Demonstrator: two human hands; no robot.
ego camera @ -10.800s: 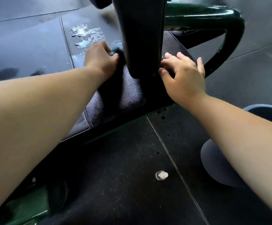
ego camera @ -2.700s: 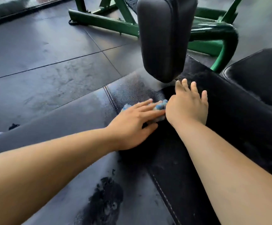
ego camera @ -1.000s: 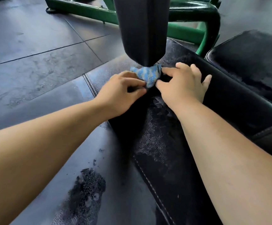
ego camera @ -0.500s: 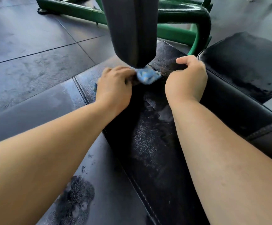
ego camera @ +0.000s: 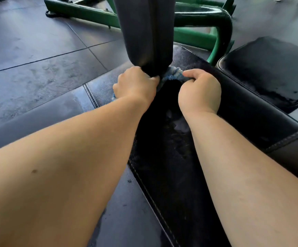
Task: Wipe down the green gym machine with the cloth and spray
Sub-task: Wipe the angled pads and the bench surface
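Note:
A blue cloth [ego camera: 172, 75] is stretched under the lower end of the black upright pad [ego camera: 144, 32], on the black bench pad [ego camera: 171, 148] of the green gym machine [ego camera: 221, 29]. My left hand [ego camera: 135, 86] grips one end of the cloth at the left of the upright pad. My right hand [ego camera: 200, 91] grips the other end at the right, fingers curled round it. Most of the cloth is hidden behind the hands and the pad. No spray bottle is in view.
A second black pad [ego camera: 269, 68] lies at the right. Green frame bars [ego camera: 84, 12] run across the far floor. Dark rubber floor tiles [ego camera: 29, 59] spread to the left. Wet streaks show on the bench pad between my forearms.
Both hands have closed on the cloth's ends and pulled it taut under the upright pad; the right hand moved from the pad's edge onto the cloth.

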